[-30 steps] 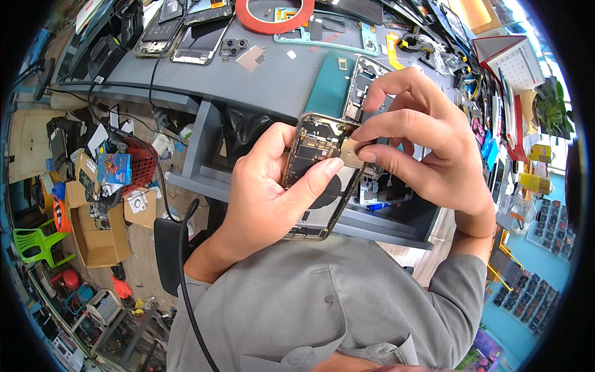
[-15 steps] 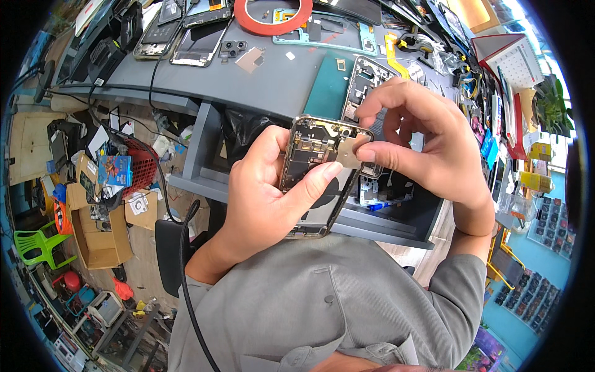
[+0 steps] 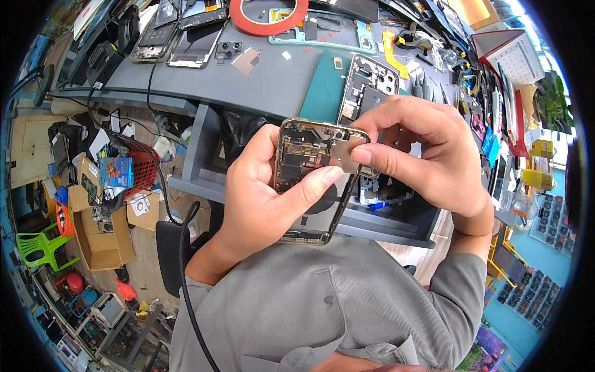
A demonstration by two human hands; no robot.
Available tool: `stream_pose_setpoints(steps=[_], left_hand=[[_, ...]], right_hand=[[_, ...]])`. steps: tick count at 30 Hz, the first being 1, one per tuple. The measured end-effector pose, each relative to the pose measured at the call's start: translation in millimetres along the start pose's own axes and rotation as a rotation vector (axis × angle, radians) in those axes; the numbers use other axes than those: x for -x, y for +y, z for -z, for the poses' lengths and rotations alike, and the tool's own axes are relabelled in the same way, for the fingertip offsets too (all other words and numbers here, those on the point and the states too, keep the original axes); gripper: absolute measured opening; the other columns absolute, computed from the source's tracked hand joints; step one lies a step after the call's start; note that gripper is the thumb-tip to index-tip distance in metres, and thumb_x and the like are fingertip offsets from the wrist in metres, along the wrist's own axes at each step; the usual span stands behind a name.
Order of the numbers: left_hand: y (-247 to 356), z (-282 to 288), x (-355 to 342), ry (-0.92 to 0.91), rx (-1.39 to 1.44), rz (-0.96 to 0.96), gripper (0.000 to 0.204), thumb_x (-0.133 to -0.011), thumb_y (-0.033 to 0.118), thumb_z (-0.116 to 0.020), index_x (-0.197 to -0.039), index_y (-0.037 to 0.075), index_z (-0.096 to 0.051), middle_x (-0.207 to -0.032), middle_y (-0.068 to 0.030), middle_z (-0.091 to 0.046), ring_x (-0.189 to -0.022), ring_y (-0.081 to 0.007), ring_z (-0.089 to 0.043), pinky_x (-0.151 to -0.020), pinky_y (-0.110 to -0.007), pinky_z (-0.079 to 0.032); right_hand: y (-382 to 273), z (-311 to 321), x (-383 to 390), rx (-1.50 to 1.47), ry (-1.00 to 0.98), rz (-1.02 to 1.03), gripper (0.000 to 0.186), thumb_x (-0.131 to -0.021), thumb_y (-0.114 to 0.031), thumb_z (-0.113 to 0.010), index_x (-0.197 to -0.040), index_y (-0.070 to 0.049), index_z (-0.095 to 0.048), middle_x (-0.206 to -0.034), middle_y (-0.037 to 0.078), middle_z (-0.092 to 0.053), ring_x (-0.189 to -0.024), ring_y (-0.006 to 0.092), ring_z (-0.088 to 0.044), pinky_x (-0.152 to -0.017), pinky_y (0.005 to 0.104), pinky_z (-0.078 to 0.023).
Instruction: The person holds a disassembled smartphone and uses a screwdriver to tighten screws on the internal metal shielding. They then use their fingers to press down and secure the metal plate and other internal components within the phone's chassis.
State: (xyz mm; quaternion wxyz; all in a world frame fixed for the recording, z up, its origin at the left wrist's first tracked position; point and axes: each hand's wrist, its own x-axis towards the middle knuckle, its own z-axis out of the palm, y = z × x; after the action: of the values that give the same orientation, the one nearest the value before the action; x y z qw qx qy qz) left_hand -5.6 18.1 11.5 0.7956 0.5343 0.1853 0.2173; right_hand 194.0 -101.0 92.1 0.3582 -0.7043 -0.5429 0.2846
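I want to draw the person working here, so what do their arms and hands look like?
The left hand and right hand are both bare, with four fingers and a thumb each. I can't see any gloves, rings, bracelets or watch. The forearms are bare too, and the grey right sleeve is short, ending around the elbow.

The opened phone (image 3: 332, 197) I hold has a shiny, metal-looking rim (image 3: 323, 124); my shirt (image 3: 266, 304) is matt, finely ribbed cloth. The counter (image 3: 260, 84) looks smooth and matt, the black bag (image 3: 240, 131) glossy crinkled plastic, the box (image 3: 118, 245) matt cardboard.
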Motion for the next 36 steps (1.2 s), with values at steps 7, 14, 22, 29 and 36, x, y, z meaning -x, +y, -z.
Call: stream_pose_setpoints(steps=[7, 14, 22, 29, 36], left_hand=[[2, 5, -3, -0.075, 0.109, 0.048, 0.035, -0.096, 0.005, -0.077, -0.125, -0.001, -0.058, -0.117, -0.0063, -0.072, -0.105, -0.0075, -0.066, -0.094, -0.025, -0.053], [2, 4, -1, -0.076, 0.179, 0.053, 0.038, -0.096, 0.005, -0.077, -0.128, -0.001, -0.058, -0.119, -0.0073, -0.072, -0.107, -0.0086, -0.067, -0.096, -0.026, -0.053], [3, 6, 0, -0.088, 0.154, 0.052, 0.038, -0.096, 0.005, -0.078, -0.127, -0.001, -0.058, -0.117, -0.0067, -0.072, -0.105, -0.0080, -0.066, -0.094, -0.025, -0.053], [5, 1, 1, -0.055, 0.110, 0.036, 0.037, -0.095, 0.005, -0.078, -0.125, -0.001, -0.057, -0.115, -0.0061, -0.072, -0.102, -0.0069, -0.066, -0.091, -0.024, -0.054], [3, -4, 1, -0.068, 0.066, 0.045, 0.033, -0.097, 0.002, -0.075, -0.125, -0.002, -0.057, -0.114, -0.0053, -0.072, -0.103, -0.0061, -0.065, -0.090, -0.024, -0.054]], right_hand=[[-7, 0, 3, -0.009, 0.007, 0.017, 0.022, -0.086, -0.006, -0.085, -0.104, 0.001, -0.077, -0.088, 0.005, -0.072, -0.070, 0.0086, -0.065, -0.061, 0.0236, -0.048], [-9, 4, 4, -0.077, -0.033, 0.053, 0.025, -0.089, -0.006, -0.078, -0.111, 0.005, -0.077, -0.093, 0.011, -0.075, -0.074, 0.0134, -0.068, -0.065, 0.0267, -0.049], [-15, 6, 3, -0.216, -0.024, -0.034, 0.030, -0.090, -0.009, -0.067, -0.112, 0.008, -0.077, -0.094, 0.017, -0.077, -0.080, 0.0185, -0.072, -0.070, 0.0289, -0.052], [-8, 5, 5, -0.163, -0.022, -0.010, 0.027, -0.089, -0.005, -0.069, -0.111, 0.008, -0.077, -0.093, 0.015, -0.076, -0.077, 0.0147, -0.069, -0.066, 0.0271, -0.050], [-10, 12, -4, 0.241, -0.025, 0.323, 0.036, -0.078, -0.003, -0.083, -0.113, -0.004, -0.079, -0.111, 0.012, -0.066, -0.081, 0.0166, -0.062, -0.064, 0.0282, -0.047]])
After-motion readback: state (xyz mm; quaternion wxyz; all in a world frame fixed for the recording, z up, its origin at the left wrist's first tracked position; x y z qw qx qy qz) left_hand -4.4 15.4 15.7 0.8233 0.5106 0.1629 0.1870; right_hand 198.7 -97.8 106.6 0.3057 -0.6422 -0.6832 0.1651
